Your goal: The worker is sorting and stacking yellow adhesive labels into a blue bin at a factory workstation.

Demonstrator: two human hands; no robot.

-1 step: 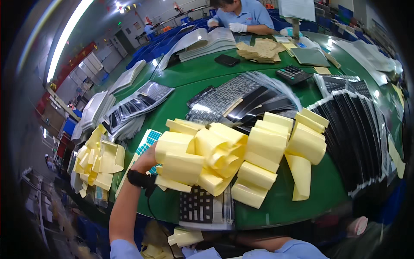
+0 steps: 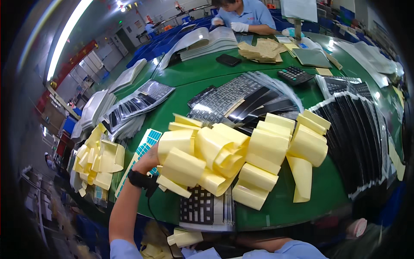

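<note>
A big bundle of curled pale yellow backing strips [image 2: 224, 159] fills the middle of the view above the green table [image 2: 194, 73]. My left hand [image 2: 148, 159] is at the bundle's left edge and grips it; its fingers are hidden behind the strips. A black strap [image 2: 139, 179] sits on that wrist. Under the bundle, at the near table edge, lies a black key sheet [image 2: 202, 208]. My right hand is hidden; only a blue sleeve [image 2: 280, 250] shows at the bottom edge.
A sheet of small blue labels [image 2: 145, 144] lies by my left hand, with a heap of discarded yellow strips [image 2: 97, 159] further left. Black key panels [image 2: 358, 134] fan out on the right. A calculator [image 2: 294, 74] and a co-worker [image 2: 246, 15] are at the far side.
</note>
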